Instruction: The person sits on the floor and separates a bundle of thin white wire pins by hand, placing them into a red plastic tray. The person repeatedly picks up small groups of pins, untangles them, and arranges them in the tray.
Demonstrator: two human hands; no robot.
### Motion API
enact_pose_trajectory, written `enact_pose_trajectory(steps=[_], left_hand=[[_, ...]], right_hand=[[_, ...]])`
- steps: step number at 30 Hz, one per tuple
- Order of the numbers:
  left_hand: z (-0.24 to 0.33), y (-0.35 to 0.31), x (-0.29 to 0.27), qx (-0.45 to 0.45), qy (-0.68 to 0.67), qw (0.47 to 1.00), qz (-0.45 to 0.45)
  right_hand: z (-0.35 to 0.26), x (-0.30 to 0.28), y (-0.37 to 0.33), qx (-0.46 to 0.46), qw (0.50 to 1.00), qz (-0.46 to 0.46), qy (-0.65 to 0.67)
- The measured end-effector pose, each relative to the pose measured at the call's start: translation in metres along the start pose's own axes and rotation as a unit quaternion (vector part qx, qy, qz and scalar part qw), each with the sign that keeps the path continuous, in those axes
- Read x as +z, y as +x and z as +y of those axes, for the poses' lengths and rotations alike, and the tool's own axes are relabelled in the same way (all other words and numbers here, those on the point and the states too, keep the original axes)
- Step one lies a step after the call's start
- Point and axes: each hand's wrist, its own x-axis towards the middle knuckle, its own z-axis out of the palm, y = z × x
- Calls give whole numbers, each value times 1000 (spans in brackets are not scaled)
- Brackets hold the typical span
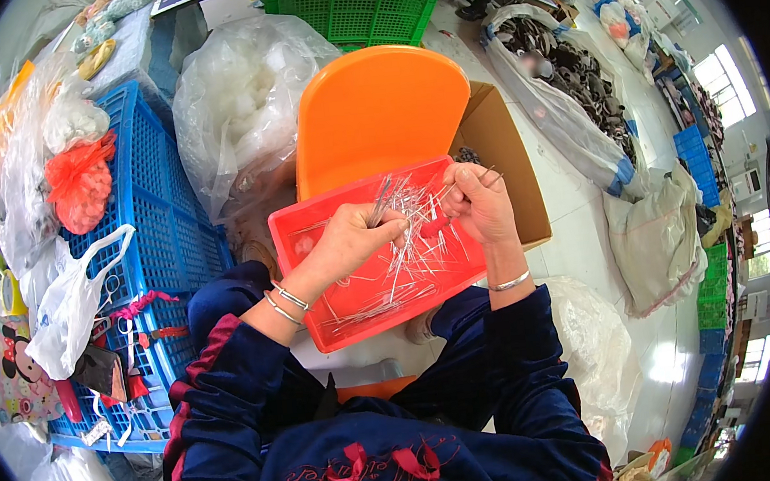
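Observation:
A red plastic tray (pixel 342 328) rests in front of me at the seat of an orange chair (pixel 381 112). Inside it lies a loose heap of thin silvery wire-like sticks (pixel 410 261). Over the tray's left part, my left hand (pixel 356 241) is closed on a small bundle of these sticks, their ends poking out above the fingers. My right hand (pixel 482 203), above the tray's right side, has its fingers pinched together with thin sticks showing at the fingertips. Something red (pixel 436 226) sits by its lower fingers; I cannot tell what it is.
Blue plastic crates (pixel 147 193) stand at my left, hung with bags and scissors. Behind the chair are a clear bag of white stuffing (pixel 248 87) and a green crate (pixel 365 9). A cardboard box (pixel 511 165) and an open sack of dark pieces (pixel 564 87) are at right.

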Motion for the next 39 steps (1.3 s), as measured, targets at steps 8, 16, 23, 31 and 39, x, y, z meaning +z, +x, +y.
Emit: enact_pose_trajectory(steps=[8,16,23,31,39], left_hand=[[13,-2,-3,-36,43,998,-11],[-9,5,-11,-6,21,999,34],[-10,8,-5,18,0,999,37],[-9,9,-7,12,3,999,31],[3,4,-6,-12,-12,1000,-1]], right_hand=[[-8,-10,0,-82,992,77,-52],[-1,-24,7,-34,894,57,-443],[13,27,-2,125,937,-42,-322],[11,21,-2,51,968,11,-247],[14,16,-1,141,985,-64,-76]])
